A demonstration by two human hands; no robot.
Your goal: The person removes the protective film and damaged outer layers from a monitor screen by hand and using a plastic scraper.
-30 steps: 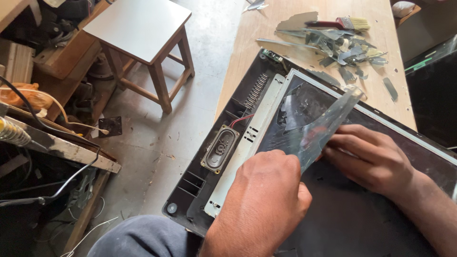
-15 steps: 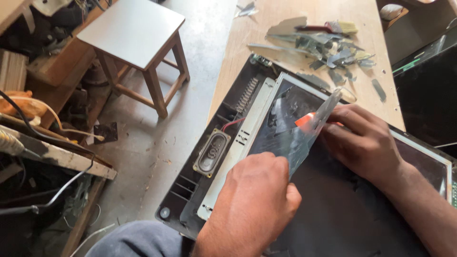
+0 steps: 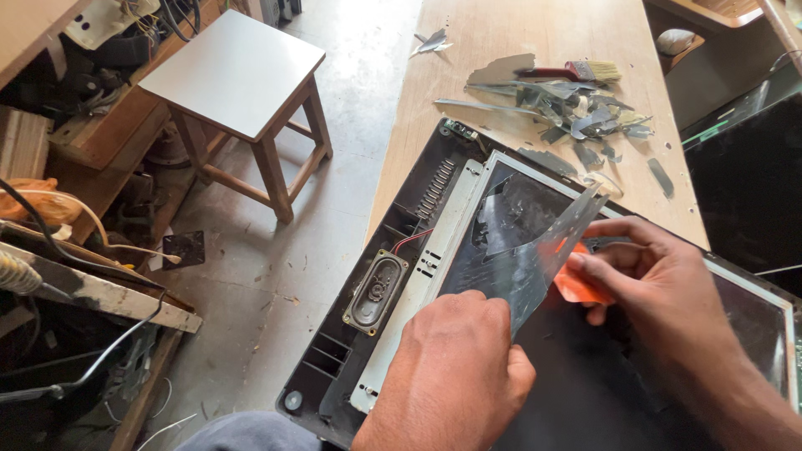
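**Thin film half lifted, tearing is the risk**

Fingers [image 3: 622,250] of my right hand [image 3: 660,288] are closed in a pinch around a small orange scraper [image 3: 576,286], and the thumb side also presses the lifted grey film [image 3: 535,250] near its upper corner. My left hand [image 3: 455,376] is curled tight, the knuckles toward the camera; it grips the lower edge of the same film, but I cannot see the fingertips, they are hidden under the hand.

The film stands up at an angle from the opened flat screen panel [image 3: 451,242], which lies on the wooden table [image 3: 535,42]. One end is free in the air, the other part seems to be attached to the dark surface below.

What can go wrong, as I judge it: the film looks thin and already has broken edges, so if both hands pull in different directions it may tear into one more strip, like the pile of grey shreds [image 3: 568,104] beside the paint brush [image 3: 581,71]. The scraper corner is close to the dark layer; too steep an angle could scratch it. The broken edge could also cut a bare finger. The panel hangs a little over the table edge near the speaker [image 3: 376,292], so a hard pull could make it slide toward the floor, beside the wooden stool [image 3: 238,71].
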